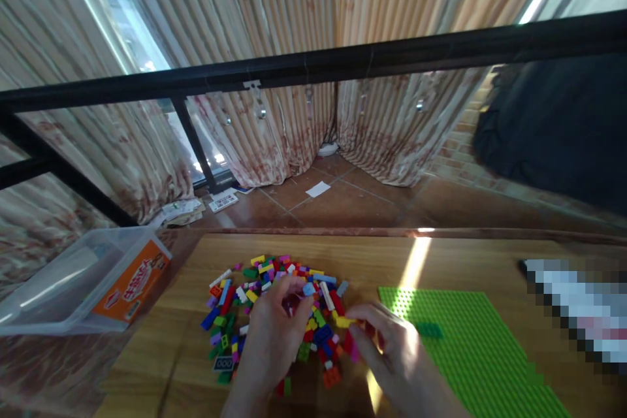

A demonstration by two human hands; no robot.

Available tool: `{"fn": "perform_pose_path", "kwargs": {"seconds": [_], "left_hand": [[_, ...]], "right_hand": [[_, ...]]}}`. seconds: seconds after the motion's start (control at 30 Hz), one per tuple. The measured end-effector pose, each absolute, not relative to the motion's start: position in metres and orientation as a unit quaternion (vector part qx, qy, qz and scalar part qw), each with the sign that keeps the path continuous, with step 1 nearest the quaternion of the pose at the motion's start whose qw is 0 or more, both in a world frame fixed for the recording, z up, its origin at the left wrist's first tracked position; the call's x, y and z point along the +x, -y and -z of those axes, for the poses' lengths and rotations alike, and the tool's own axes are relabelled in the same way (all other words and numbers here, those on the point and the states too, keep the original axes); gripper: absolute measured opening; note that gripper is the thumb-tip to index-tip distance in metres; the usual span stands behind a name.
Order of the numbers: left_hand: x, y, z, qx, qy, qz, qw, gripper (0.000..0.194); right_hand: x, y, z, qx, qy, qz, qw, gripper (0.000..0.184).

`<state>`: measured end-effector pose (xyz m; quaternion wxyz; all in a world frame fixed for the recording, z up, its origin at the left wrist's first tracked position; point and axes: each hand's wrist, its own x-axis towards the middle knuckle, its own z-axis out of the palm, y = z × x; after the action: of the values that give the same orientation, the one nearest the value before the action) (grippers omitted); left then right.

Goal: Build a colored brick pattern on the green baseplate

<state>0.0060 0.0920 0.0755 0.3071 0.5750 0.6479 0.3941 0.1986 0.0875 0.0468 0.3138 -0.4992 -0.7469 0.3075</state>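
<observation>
A loose pile of many-coloured toy building bricks [318,333] lies on the wooden table. Over its middle is my left hand [274,326], thumb and forefinger closed around a small light blue brick [308,289]. At the pile's right edge, my right hand [392,346] has its thumb and forefinger pinched at a yellow brick [343,322]. Just below those fingertips lies a magenta brick [351,346]. Right of my right hand is a bright green baseplate [470,326] bearing a dark green brick [430,330]. My left hand covers part of the pile.
A clear plastic box [53,287] with an orange label stands at the left. A blurred-out flat object [578,307] lies at the right of the wooden table [181,313]. Beyond the table run a black metal rail [313,65] and long curtains [274,6].
</observation>
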Motion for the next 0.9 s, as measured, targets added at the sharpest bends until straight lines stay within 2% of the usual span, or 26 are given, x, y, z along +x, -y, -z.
{"fn": "perform_pose_path", "kwargs": {"seconds": [0.13,0.4,0.67,0.8,0.9], "left_hand": [[0.034,-0.094,-0.078,0.616,-0.617,-0.372,0.317,0.011],[0.119,-0.09,-0.068,0.731,-0.545,-0.31,0.269,0.013],[0.176,-0.092,-0.053,0.73,-0.55,-0.278,0.295,0.016],[0.186,-0.096,-0.051,0.743,-0.55,-0.26,0.28,0.017],[0.187,-0.097,-0.051,0.745,-0.548,-0.255,0.283,0.018]], "right_hand": [[0.242,-0.098,-0.063,-0.581,0.662,-0.323,0.346,0.028],[0.348,-0.099,-0.057,-0.68,0.598,-0.321,0.277,0.039],[0.378,-0.099,-0.038,-0.702,0.641,-0.236,0.203,0.029],[0.377,-0.097,-0.038,-0.706,0.651,-0.158,0.23,0.024],[0.365,-0.094,-0.044,-0.661,0.675,-0.194,0.264,0.023]]}}
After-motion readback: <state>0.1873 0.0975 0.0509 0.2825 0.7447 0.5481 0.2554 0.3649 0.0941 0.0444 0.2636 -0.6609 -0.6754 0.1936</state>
